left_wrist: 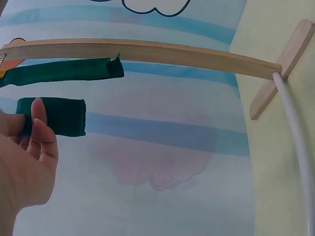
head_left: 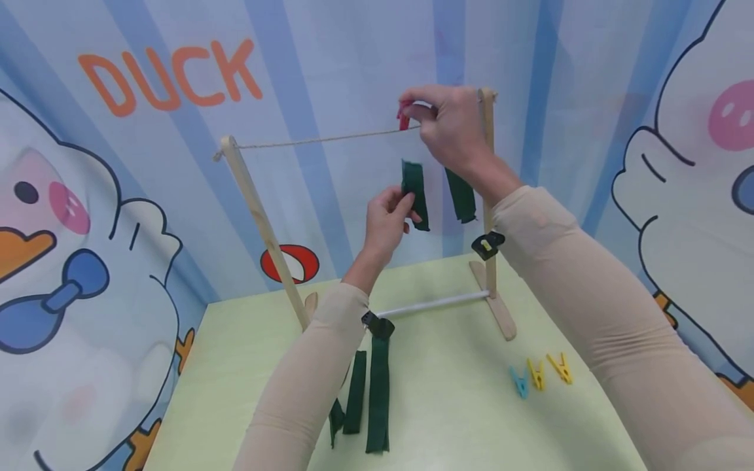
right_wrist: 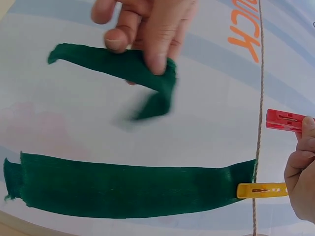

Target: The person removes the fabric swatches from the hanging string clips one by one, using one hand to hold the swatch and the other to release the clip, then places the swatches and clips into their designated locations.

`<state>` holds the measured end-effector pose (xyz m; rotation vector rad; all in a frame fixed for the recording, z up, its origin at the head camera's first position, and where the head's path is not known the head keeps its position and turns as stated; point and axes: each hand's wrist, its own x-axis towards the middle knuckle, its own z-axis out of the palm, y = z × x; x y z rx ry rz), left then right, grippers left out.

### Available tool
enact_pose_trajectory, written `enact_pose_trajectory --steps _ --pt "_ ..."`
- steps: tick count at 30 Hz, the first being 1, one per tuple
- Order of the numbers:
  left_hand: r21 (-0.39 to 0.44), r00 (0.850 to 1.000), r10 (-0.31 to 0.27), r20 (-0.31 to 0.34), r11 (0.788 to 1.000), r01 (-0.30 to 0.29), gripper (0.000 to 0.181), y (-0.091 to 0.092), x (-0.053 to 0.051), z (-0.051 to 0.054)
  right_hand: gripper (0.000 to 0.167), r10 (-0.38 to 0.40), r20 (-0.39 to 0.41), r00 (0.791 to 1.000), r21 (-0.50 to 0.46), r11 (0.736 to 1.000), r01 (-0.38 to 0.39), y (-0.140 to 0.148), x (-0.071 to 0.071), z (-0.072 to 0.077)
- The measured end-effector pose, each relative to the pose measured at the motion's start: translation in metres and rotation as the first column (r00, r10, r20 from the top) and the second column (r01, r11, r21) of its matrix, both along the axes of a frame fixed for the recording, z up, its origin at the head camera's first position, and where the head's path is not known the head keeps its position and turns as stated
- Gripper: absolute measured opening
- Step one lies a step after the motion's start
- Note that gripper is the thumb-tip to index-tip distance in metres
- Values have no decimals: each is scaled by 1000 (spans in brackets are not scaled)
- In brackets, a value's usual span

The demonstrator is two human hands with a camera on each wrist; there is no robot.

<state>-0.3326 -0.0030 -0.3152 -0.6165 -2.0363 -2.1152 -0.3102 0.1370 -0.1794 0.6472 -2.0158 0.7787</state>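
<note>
My left hand (head_left: 385, 222) pinches a green fabric strip (head_left: 415, 196) between thumb and fingers, below the rope (head_left: 330, 139). In the right wrist view this strip (right_wrist: 108, 61) is folded over, its lower end blurred. My right hand (head_left: 459, 124) holds a red clothespin (right_wrist: 283, 119) by its handle end, up at the rope. A second green strip (right_wrist: 123, 189) hangs from the rope, held by a yellow clothespin (right_wrist: 261, 190). In the head view my right hand and wrist hide its top. The left wrist view shows the held strip (left_wrist: 66, 117) beside the hanging one (left_wrist: 59, 72).
Wooden posts (head_left: 265, 229) carry the rope, and a white rod (head_left: 436, 304) joins them low down. More green strips (head_left: 379, 399) lie on the table (head_left: 459, 405) at the front. One blue clothespin (head_left: 520, 382) and two yellow clothespins (head_left: 559, 368) lie on the right.
</note>
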Motion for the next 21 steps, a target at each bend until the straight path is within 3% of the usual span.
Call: enact_pose_trajectory --steps 10,17,21 --pt "2 1000 4 23 1000 -4 20 -5 -1 -11 21 4 -47 999 -20 1000 -5 -1 4 0" --pt "5 999 17 30 1000 -17 20 -13 4 -18 19 -9 -166 986 2 1000 10 0 13 0" --pt "1 999 26 34 1000 -26 20 -18 6 -24 22 -19 -120 993 10 1000 20 3 21 -1"
